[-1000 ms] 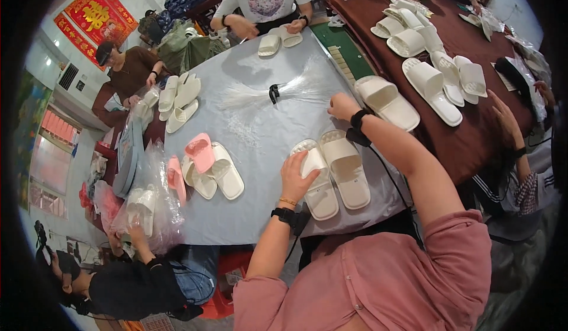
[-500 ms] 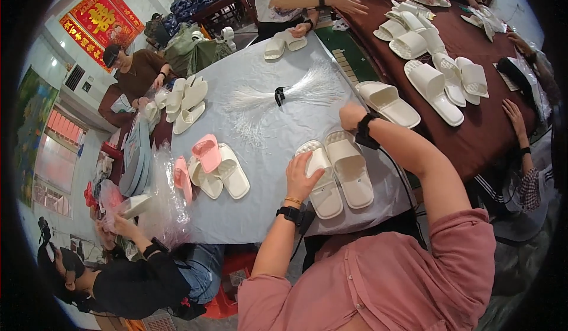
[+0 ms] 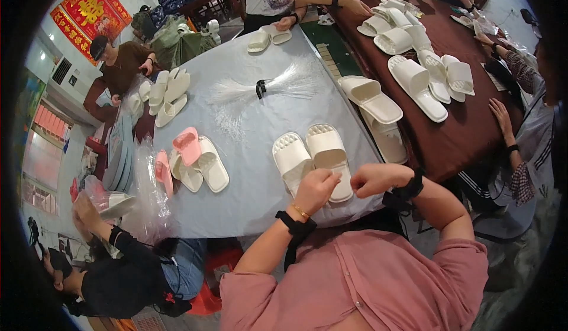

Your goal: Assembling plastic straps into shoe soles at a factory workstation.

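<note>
A pair of cream slide slippers lies before me on the grey cloth, the left slipper [image 3: 291, 158] beside the right slipper [image 3: 325, 144]. My left hand [image 3: 318, 190] is closed in a pinch over the heel end of the pair. Close to its right, my right hand [image 3: 378, 180] is also curled with the fingertips pressed together, facing the left one. Anything thin between the fingers is too small to make out. Farther up the table spreads a bundle of clear plastic strands [image 3: 290, 88], bound at its middle by a black band [image 3: 260, 89].
Two cream slippers [image 3: 376, 103] lie by the table's right edge. Pink slippers [image 3: 187, 146] and cream ones [image 3: 213, 164] sit at left near clear plastic bags [image 3: 152, 195]. More slippers [image 3: 414, 82] cover the brown table [image 3: 473, 135]. Co-workers sit around both tables.
My left hand has left the left slipper and moved nearer me. My right hand has come back from the table's right side, and both hands are now close together. The view has shifted slightly.
</note>
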`<state>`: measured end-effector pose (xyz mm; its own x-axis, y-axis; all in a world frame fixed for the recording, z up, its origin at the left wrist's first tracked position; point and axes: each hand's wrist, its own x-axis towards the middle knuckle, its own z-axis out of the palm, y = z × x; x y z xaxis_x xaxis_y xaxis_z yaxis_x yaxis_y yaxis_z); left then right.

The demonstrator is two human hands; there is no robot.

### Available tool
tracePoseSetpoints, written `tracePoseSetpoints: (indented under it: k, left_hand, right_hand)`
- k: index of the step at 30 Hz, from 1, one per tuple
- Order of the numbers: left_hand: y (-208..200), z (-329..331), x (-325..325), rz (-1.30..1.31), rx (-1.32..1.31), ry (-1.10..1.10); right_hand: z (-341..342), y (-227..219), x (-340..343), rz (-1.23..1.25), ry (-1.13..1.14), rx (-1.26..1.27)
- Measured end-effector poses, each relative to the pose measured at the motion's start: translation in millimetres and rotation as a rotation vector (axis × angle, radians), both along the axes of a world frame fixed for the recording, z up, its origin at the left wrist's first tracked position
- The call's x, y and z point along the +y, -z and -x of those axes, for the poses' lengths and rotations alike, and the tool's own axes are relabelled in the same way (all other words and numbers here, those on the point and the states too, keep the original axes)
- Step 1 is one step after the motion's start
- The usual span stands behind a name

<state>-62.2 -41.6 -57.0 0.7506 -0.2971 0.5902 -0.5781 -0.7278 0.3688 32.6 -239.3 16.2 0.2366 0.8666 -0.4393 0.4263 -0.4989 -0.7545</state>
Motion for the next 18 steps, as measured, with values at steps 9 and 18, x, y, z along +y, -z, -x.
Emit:
tracePoseSetpoints:
  k: [9, 18]
  left_hand:
    - [-15, 45, -13, 0.720, 0.682, -0.017]
    - [-14, 72, 34, 1.309, 0.752, -0.351]
  right_hand:
    - [10, 24, 11, -0.370, 0.278, 0.248]
    - [39, 65, 15, -0.338, 0.244, -0.223]
